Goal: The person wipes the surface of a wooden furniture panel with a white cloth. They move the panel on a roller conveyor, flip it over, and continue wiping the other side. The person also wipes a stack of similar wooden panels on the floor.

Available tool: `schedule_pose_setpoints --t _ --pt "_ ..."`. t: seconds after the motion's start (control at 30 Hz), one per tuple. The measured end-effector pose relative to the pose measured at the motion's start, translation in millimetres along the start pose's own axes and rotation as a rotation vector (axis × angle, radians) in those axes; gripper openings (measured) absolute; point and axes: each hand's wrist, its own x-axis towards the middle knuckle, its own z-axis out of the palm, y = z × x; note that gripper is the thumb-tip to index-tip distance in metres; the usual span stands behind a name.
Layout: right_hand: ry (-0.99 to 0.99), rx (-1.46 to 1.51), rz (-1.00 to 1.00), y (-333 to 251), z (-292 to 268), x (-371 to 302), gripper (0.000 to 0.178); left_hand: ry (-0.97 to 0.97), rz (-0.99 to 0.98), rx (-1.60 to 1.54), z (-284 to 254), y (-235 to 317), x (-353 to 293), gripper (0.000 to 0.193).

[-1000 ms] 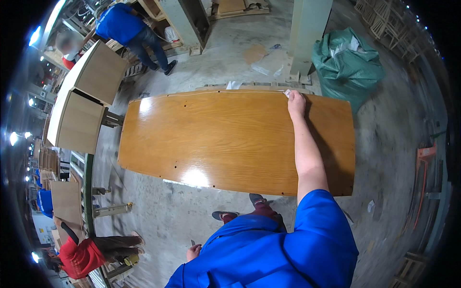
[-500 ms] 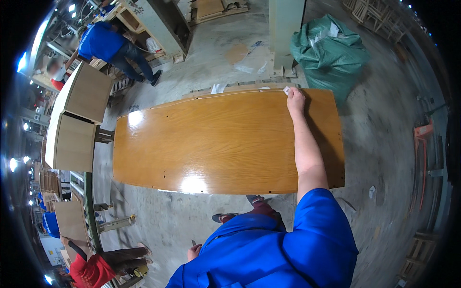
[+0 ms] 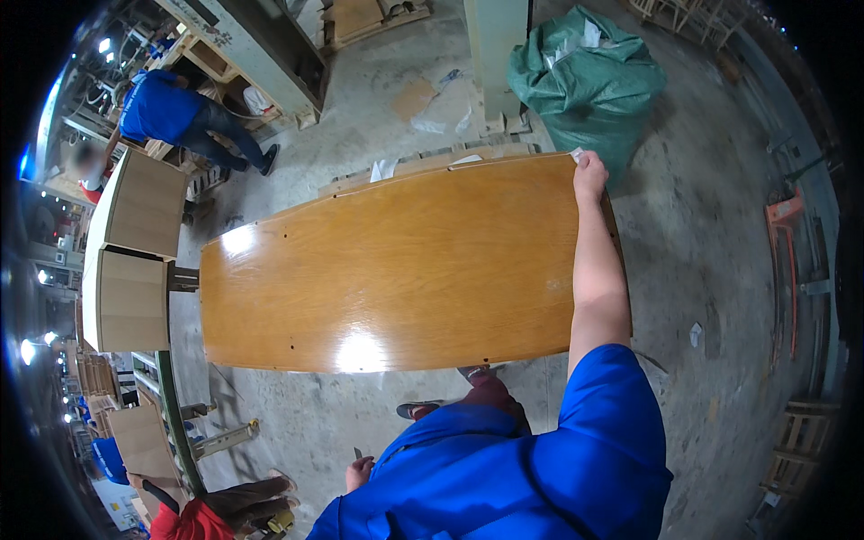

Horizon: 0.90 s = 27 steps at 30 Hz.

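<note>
A long, glossy brown wooden panel (image 3: 387, 270) with curved long edges and several small dark holes lies in front of me. At its far right corner, my right hand (image 3: 589, 175) is closed on a crumpled white wad (image 3: 577, 155), cloth or paper, pressed to the edge. My right arm reaches across the panel's right end and hides part of it. Low at my left side, my left hand (image 3: 358, 472) is closed around a small flat grey blade (image 3: 357, 453); its handle is hidden.
Pale wooden boxes (image 3: 135, 297) stand left of the panel. A green sack (image 3: 585, 81) and a pillar (image 3: 498, 63) are beyond it. People in blue (image 3: 166, 108) and red (image 3: 184, 517) work at the left. An orange pallet jack (image 3: 785, 211) stands far right.
My right hand has slid right along the panel's far edge with the white wad, reaching the corner. The view has shifted slightly. My left hand stays low, the blade showing more.
</note>
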Motion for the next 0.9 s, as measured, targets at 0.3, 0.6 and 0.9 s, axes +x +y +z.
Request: schedule_pose_setpoints --t 0.3,0.6,0.9 --pt "-0.041 -0.016 -0.009 9 1 8 0.015 -0.04 -0.044 -0.052 5 6 2 0.028" --pt "-0.053 -0.041 0.07 31 -22 19 0.016 -0.023 -0.041 0.051 7 10 1 0.028" --pt "-0.171 -0.052 0.052 33 -34 25 0.019 -0.071 -0.03 0.081 6 13 9 0.029"
